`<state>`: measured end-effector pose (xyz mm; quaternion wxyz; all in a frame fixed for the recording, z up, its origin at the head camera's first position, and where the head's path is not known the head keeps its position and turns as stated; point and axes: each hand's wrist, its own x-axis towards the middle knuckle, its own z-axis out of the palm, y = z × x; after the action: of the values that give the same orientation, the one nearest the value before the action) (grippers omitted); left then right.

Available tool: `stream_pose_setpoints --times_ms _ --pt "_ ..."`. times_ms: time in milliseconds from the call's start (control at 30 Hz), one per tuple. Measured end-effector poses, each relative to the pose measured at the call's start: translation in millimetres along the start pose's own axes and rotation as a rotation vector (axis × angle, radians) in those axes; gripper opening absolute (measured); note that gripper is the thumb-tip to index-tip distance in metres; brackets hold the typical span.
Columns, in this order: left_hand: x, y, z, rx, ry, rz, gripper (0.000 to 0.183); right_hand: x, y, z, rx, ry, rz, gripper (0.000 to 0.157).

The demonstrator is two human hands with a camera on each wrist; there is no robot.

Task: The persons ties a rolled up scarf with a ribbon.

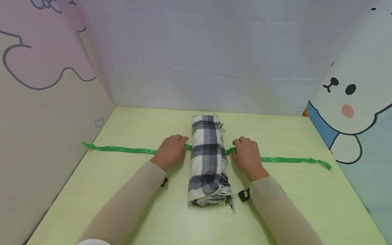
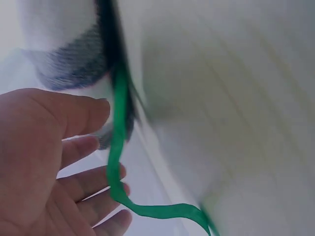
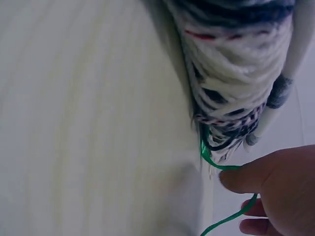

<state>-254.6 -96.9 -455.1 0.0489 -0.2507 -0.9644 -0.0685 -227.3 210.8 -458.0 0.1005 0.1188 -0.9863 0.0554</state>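
On pale tabletop (image 1: 211, 226), observed rolled plaid cloth (image 1: 199, 163) lying centrally across green ribbon (image 1: 122, 149). Judged done: rolling, laying over ribbon; outstanding: any knot on top. Found left hand (image 1: 171, 151) relaxed by ribbon, not gripping; cannot confirm grip of right hand (image 1: 247, 156).

Person wears plain beige fabric sleeves, long: left sleeve (image 1: 125, 204) and right sleeve (image 1: 283, 211) both reach the wrist. Black yellow-marked wrist piece (image 1: 244, 195) shows at right; small black left-wrist piece (image 1: 164, 182) is mostly hidden. Left hand (image 1: 171, 151), right hand (image 1: 247, 156): bare.
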Motion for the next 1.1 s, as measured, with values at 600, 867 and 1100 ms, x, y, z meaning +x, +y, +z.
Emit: stream_pose_setpoints --times_ms 600,867,1100 --pt "-55.7 27.9 -1.5 -0.725 0.145 -0.424 0.043 -47.5 -17.9 -24.7 0.562 -0.140 0.140 0.039" --pt "-55.2 23.4 12.7 -1.160 0.102 -0.555 0.051 -58.8 -19.0 -12.4 0.871 -0.284 0.280 0.052" --pt "-51.9 32.0 23.0 -1.925 0.230 -0.562 0.059 -56.8 -28.8 -6.5 1.580 -0.238 0.461 0.060"
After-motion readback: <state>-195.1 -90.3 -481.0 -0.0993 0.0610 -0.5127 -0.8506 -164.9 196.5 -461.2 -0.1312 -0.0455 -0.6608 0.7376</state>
